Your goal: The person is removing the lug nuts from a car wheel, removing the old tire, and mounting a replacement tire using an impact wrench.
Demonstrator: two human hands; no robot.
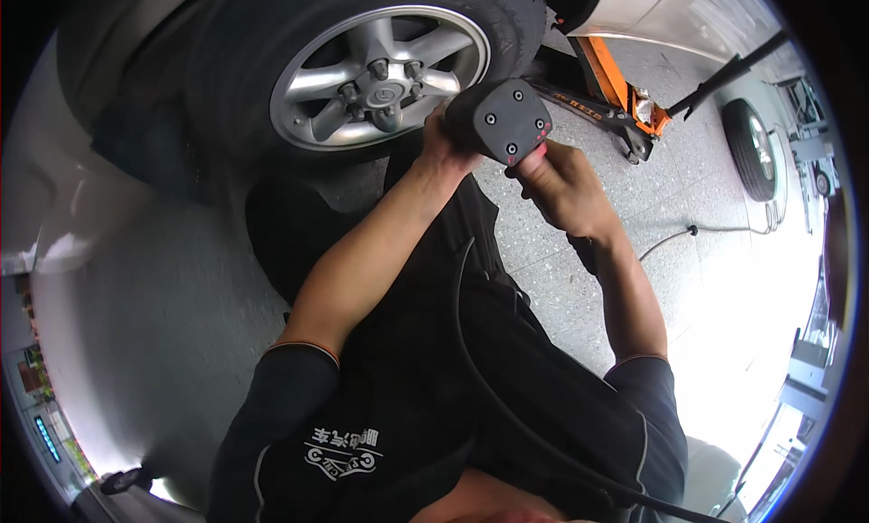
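A dark grey impact wrench is between my hands, its square back end with several screws facing up at me. Around the handle on its right side closes my right hand, thumb up near the housing. My left hand holds the tool's left side, its fingers partly hidden behind the body. Just beyond is a silver alloy wheel with several lug nuts around its centre cap and a black tire. The wrench hides the wheel's lower right edge. The tool's front end is out of sight.
An orange floor jack with a dark handle stands right of the wheel, by the raised car body. Farther right, another tire leans upright. A hose runs over the speckled floor. A black cable crosses my chest.
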